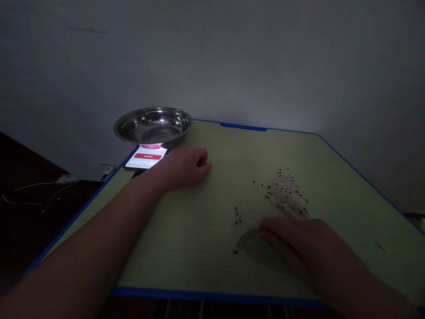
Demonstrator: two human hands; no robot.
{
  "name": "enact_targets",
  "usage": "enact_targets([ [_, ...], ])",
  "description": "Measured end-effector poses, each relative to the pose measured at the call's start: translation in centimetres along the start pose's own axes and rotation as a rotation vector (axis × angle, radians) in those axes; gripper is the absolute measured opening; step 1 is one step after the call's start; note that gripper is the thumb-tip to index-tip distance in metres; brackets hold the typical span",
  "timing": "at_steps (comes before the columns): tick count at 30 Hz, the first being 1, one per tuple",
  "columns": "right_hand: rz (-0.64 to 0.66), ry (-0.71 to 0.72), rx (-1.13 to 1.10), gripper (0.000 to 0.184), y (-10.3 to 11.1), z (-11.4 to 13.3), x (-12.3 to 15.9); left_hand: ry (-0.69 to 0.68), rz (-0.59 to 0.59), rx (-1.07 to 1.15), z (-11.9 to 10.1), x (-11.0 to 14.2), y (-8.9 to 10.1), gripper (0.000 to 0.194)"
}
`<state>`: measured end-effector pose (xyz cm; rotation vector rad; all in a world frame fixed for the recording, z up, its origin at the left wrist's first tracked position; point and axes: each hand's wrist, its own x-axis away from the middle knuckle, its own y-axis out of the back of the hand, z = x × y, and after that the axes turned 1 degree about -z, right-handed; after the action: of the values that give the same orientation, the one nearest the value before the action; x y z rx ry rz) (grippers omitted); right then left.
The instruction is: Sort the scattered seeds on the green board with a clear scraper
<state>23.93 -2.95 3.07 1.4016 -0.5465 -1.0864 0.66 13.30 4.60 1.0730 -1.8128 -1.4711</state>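
My left hand (190,166) rests on the green table (212,257) in a loose fist, close to a lit phone (146,157). Its curled fingers hide whatever may be inside. My right hand (303,246) is low over the table's front right, fingers pressed together and pointing left. What its fingertips hold, if anything, is too dark to make out. Just beyond it lies a pile of white grains mixed with small dark beans (287,195). A few dark beans (237,215) lie apart, left of the pile. Beside my right fingertips shows a faint, curved, see-through shape (247,241).
A shiny metal bowl (154,126) stands at the back left, behind the phone. Blue edging (244,127) runs round the table, and a grey wall (252,62) rises behind it. White cables (64,180) lie beyond the left edge. The light is dim.
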Motion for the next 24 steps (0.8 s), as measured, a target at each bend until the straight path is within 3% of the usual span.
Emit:
enact_targets([
  [7, -0.049, 0.036, -0.036, 0.047, 1.1, 0.5, 1.3, -0.008, -0.014, 0.005, -0.2, 0.1, 0.0, 0.025],
  [12, 0.019, 0.046, -0.081, 0.047, 0.6, 1.5, 1.8, -0.003, -0.009, 0.014, -0.2, 0.1, 0.0, 0.025],
  [20, -0.076, 0.020, -0.003, 0.039, 0.0, 0.2, 0.9, -0.009, -0.008, 0.003, -0.2, 0.1, 0.0, 0.026],
  [24, -0.037, 0.038, -0.023, 0.040, 0.0, 0.6, 0.7, -0.019, -0.019, 0.006, -0.1, 0.1, -0.1, 0.025],
])
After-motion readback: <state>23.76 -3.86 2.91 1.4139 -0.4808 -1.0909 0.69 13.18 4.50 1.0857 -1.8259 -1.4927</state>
